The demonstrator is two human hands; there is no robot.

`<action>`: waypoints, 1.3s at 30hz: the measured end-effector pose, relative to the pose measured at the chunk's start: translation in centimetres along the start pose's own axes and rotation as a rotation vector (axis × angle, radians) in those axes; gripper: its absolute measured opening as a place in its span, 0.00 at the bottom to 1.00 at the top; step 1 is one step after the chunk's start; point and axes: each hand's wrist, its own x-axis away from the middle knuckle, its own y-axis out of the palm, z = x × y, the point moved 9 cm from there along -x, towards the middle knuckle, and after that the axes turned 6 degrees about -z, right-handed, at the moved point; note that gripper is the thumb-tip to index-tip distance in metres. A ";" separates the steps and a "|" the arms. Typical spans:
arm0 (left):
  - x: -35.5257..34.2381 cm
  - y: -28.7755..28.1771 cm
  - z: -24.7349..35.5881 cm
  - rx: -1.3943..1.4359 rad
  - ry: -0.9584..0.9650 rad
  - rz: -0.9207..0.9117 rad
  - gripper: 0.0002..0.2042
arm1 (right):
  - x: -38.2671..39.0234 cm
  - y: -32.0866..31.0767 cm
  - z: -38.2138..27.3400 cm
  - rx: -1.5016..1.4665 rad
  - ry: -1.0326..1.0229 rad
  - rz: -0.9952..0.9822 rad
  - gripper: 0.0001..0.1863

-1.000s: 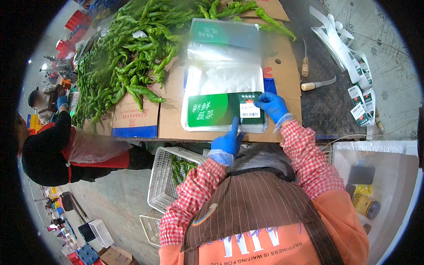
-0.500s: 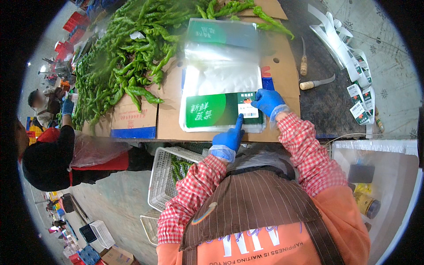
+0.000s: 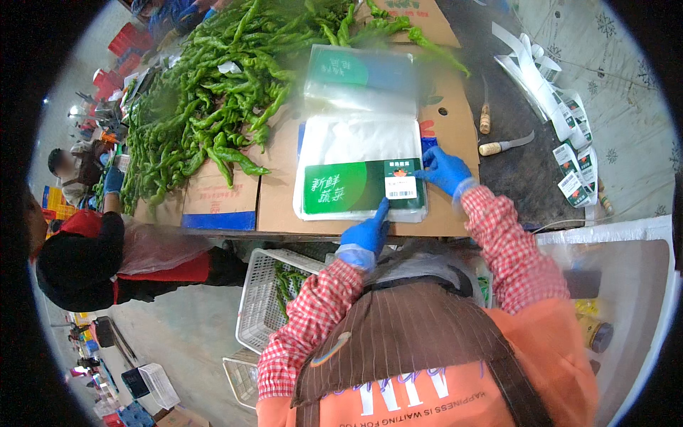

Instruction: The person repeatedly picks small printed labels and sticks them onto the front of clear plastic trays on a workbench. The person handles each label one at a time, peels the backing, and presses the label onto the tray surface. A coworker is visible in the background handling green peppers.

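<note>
A stack of clear plastic bags with green printed panels [image 3: 334,188] lies on flattened cardboard in front of me. A white-and-dark label [image 3: 400,179] sits on the right part of the top bag's panel. My left hand [image 3: 364,240], in a blue glove, has its index finger stretched to the stack's near edge, just below the label. My right hand [image 3: 447,173], also blue-gloved, is at the stack's right edge with fingers extended, their tips beside the label. Neither hand visibly holds anything. Another bag section [image 3: 361,77] with a green panel lies farther back, folded away.
A heap of green peppers [image 3: 228,107] covers the table's left. Two wooden-handled hooked knives, one a curved knife [image 3: 491,149], and label strips [image 3: 569,121] lie at right. White crate [image 3: 267,306] stands below; a foam box [image 3: 626,249] is at right. A co-worker [image 3: 78,263] works at left.
My right hand has drawn back a little to the right from the label, leaving it more exposed. My left fingertip has slid down off the label toward the near edge.
</note>
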 end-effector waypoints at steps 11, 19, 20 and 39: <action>8.1 0.9 -8.2 0.943 -0.267 0.145 0.13 | 5.5 0.0 -2.4 -0.053 -0.594 0.242 0.18; 10.2 1.6 -8.6 0.990 -0.252 0.057 0.17 | 2.1 1.8 -3.1 -0.128 -0.581 -0.036 0.07; 10.5 1.6 -8.7 0.979 -0.243 0.031 0.18 | 1.9 1.5 -3.4 -0.127 -0.583 -0.067 0.07; 12.9 -10.8 -6.4 1.369 -0.107 0.688 0.18 | 3.1 0.6 -15.8 -0.952 -0.489 -0.405 0.16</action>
